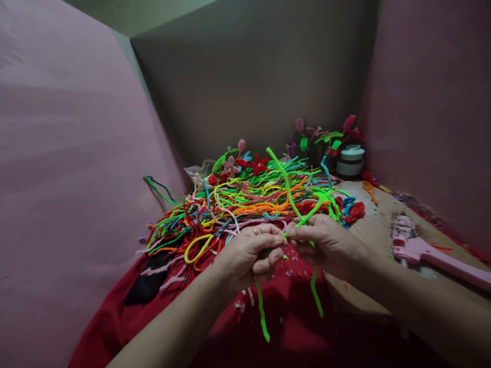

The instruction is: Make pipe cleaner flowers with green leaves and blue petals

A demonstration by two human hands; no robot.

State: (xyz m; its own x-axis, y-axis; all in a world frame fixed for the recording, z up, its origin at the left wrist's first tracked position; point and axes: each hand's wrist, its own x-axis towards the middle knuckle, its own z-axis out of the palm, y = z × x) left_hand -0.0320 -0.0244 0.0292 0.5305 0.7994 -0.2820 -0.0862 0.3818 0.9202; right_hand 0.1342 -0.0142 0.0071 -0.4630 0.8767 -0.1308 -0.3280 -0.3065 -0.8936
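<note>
Bright green pipe cleaners [287,185] cross between my two hands, with long ends rising above the fingers and others hanging below. My left hand [255,250] pinches the green piece between thumb and forefinger. Facing it, my right hand [326,243] grips the same green bundle near the crossing, its fingertips almost touching the left ones. The exact joint at the fingertips is partly hidden by the fingers. Just behind the hands lies a big heap of coloured pipe cleaners [253,207], with scissors [221,230] resting at its near edge beside my left hand.
A pink glue gun [425,250] lies on the board [356,235] at right. Pipe-cleaner flowers [259,163] sit behind the heap. A pale-lidded jar [351,159] stands at the back right. Red cloth [299,296] spreads below my hands, and pink walls rise on both sides.
</note>
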